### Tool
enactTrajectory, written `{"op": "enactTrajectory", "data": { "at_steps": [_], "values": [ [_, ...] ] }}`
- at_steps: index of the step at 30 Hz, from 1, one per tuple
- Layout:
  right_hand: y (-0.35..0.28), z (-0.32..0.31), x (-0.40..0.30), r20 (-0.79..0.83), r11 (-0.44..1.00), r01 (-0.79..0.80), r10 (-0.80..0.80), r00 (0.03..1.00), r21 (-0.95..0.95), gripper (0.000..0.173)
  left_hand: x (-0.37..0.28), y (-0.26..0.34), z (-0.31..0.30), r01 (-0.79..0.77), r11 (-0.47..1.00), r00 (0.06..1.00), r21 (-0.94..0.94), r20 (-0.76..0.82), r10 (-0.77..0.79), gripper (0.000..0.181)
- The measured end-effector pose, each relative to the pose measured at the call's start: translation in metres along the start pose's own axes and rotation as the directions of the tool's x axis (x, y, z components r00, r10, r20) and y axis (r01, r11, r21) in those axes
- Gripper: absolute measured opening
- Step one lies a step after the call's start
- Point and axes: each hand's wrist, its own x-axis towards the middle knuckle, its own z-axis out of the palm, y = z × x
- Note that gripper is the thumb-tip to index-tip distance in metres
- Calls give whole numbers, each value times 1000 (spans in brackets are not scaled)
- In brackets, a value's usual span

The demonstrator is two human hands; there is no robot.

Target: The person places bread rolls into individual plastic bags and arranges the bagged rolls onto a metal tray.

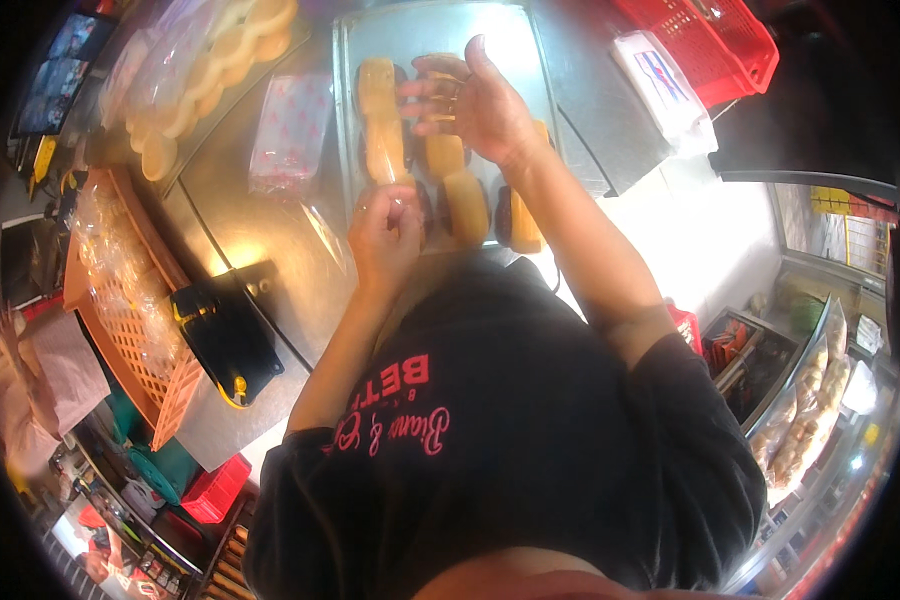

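Observation:
Before me lies a metal tray with rows of long yellow-topped pastries, their sides dark brown. My left hand is curled at the near end of the left row, by the tray's near edge; whether something is between its fingers cannot be told. Over the middle row is my right hand, its fingers apart and thumb raised, with nothing held. Part of that row is hidden behind it. More pastries lie under and beside my right forearm.
A plastic-wrapped stack lies left of the tray. Farther left are round pale buns, an orange basket of bagged goods and a black case. A white package and red crate stand right. Other people appear far left.

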Motion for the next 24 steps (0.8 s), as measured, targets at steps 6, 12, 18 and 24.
{"op": "enactTrajectory", "data": {
  "at_steps": [6,12,18,24],
  "values": [
    [2,0,-3,-178,865,116,-229,957,-489,17,-1,-2,0,-71,984,992,165,118,52,26],
    [24,21,-26,114,489,315,-397,911,-814,7,70,31,-15,-311,939,937,145,-116,329,28],
    [22,4,-14,-342,898,109,-271,900,-426,34,80,54,39,-199,958,973,208,-74,218,13],
    [21,-4,-14,-499,986,135,-68,864,100,41,101,36,72,-394,861,903,320,-42,428,26]
  ]
}}
